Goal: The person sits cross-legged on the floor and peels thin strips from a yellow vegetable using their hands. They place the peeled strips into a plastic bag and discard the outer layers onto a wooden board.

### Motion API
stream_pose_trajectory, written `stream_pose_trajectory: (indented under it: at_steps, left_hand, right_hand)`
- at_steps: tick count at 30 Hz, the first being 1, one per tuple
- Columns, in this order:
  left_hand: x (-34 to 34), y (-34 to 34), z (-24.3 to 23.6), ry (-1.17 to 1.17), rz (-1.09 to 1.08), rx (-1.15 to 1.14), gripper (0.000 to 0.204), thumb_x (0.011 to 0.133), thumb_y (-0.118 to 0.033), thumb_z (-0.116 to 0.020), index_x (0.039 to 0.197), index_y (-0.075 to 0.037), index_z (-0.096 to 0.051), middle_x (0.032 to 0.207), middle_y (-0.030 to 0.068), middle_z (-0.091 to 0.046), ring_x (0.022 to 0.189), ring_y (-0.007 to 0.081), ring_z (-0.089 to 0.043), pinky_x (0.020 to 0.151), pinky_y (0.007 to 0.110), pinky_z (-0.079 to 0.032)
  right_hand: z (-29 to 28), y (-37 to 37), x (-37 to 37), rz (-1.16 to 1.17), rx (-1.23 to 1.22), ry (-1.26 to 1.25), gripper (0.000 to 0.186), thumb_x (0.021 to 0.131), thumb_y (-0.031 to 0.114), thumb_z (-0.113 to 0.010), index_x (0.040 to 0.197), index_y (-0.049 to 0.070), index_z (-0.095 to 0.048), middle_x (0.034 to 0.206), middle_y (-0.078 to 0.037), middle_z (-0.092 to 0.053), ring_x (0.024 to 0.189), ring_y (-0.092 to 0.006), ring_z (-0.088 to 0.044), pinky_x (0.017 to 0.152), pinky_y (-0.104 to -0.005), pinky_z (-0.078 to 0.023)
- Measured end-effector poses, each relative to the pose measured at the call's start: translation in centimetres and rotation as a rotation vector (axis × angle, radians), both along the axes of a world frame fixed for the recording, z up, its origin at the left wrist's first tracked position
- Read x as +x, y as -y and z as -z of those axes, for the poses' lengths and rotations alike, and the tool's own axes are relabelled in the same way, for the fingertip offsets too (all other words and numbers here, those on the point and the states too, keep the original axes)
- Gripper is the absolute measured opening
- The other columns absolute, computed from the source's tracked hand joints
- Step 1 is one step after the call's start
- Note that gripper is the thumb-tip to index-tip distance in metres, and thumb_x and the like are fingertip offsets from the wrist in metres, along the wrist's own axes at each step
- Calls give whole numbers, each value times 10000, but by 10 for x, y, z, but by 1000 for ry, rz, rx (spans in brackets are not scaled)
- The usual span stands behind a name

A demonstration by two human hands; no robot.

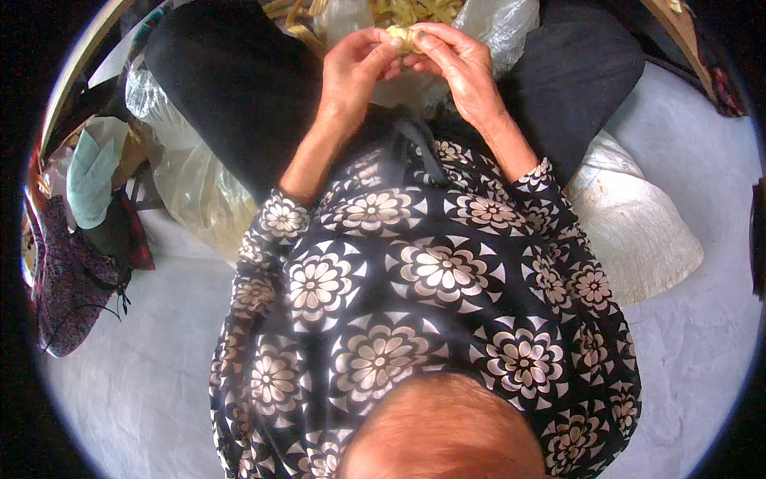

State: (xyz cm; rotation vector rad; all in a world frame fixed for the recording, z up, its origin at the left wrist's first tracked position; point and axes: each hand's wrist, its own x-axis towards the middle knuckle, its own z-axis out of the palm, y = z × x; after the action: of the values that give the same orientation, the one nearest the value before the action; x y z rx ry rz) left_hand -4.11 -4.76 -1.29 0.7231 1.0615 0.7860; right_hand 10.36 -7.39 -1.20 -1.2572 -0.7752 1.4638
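Observation:
At the top middle, my left hand (357, 68) and my right hand (463, 68) meet around a small pale yellow, folded-looking piece (402, 37). Both thumbs press on it from above, while the other fingers curl beneath and partly hide it. Its exact kind does not show. Just beyond my hands lies a heap of yellowish strips (415, 11), cut off by the upper edge. Clear plastic sheeting (499, 32) borders that heap on the right and also spreads below my hands.
My bent legs in dark trousers (223, 88) flank the work. A clear plastic bag (195, 180) lies by the left leg, a whitish woven sack (630, 223) by the right. Far left are a pale green item (94, 172) and dark speckled cloth (76, 267) on the grey floor (175, 383).

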Motion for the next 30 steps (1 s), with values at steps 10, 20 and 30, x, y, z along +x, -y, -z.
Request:
stream_pose_trajectory:
  at_steps: [10, 20, 30]
  left_hand:
    - [6, -2, 1, -301, 131, 207, 177, 838, -183, -548, 798, -12, -562, 630, -7, -513, 536, 49, -447, 486, 178, -356]
    - [-1, -13, -6, -14, 204, 0, 115, 826, -148, -551, 789, -39, -542, 674, 8, -545, 563, 50, -463, 503, 178, -356]
    - [-1, -14, -12, -306, 330, 546, 229, 765, -31, -599, 993, -55, -593, 776, 19, -580, 681, 83, -526, 614, 202, -438]
  right_hand:
    - [15, 0, -11, 82, 46, 109, 219, 864, 184, -509, 909, -21, -569, 738, -45, -589, 541, -101, -572, 477, -203, -454]
    - [6, -5, 2, 28, -90, -57, 232, 862, 242, -518, 884, 14, -559, 643, 12, -522, 456, -42, -429, 407, -169, -319]
    - [15, 0, 9, -46, -137, -118, 222, 893, 171, -454, 987, -8, -547, 733, 4, -526, 526, -17, -364, 439, -159, -270]
